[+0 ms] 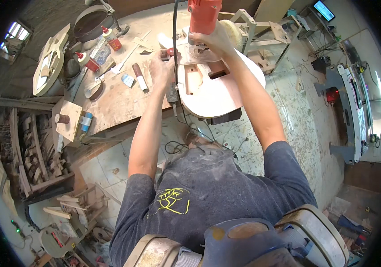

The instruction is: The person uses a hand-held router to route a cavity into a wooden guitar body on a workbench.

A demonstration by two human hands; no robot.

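Observation:
A pale wooden guitar body (210, 98) with routed cavities lies over the edge of the workbench. A red router (204, 17) stands upright on it, its clear base plate (198, 56) resting near the cavities. My right hand (216, 43) is closed round the lower part of the router. On the left side of the body, my left hand (160, 66) has its fingers curled about a small red knob (171, 52); what the knob belongs to is partly hidden. A black cable (175, 26) hangs in front of the left fingers. A dark clamp (172, 94) sits at the body's left edge.
Left on the workbench (119, 100) are two red-and-white glue bottles (111, 39), a brown-and-white tube (140, 78) and a tape roll (94, 91). Another guitar body (50, 60) leans at far left. Wood offcuts fill a rack (39, 151). Cords (177, 144) trail below the bench.

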